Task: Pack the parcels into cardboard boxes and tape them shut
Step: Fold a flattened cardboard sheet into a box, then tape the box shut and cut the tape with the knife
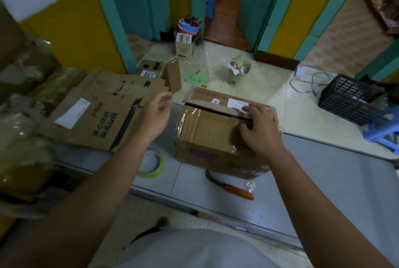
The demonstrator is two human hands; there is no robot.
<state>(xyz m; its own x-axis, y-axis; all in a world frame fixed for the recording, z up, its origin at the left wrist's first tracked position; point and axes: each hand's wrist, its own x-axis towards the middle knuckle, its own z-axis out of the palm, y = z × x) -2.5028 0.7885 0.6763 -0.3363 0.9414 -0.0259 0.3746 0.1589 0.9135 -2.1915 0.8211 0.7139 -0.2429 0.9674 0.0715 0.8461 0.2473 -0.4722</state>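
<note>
Item: cardboard box, on the grey table, flaps folded, seam gaping. Our right hand presses the top flap, grasping nothing; our left hand hovers loose, empty. Step: closing. Next, we judge: take up the tape roll just beside the box.

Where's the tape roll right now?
Head view: the tape roll lies flat on the grey table, just left of the cardboard box, with the orange-handled knife nearer the person on its right.

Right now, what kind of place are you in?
Probably a small parcel-packing room: a taped brown cardboard box under the right hand, flattened brown cartons nearby, and a yellow-green tape roll.
</note>
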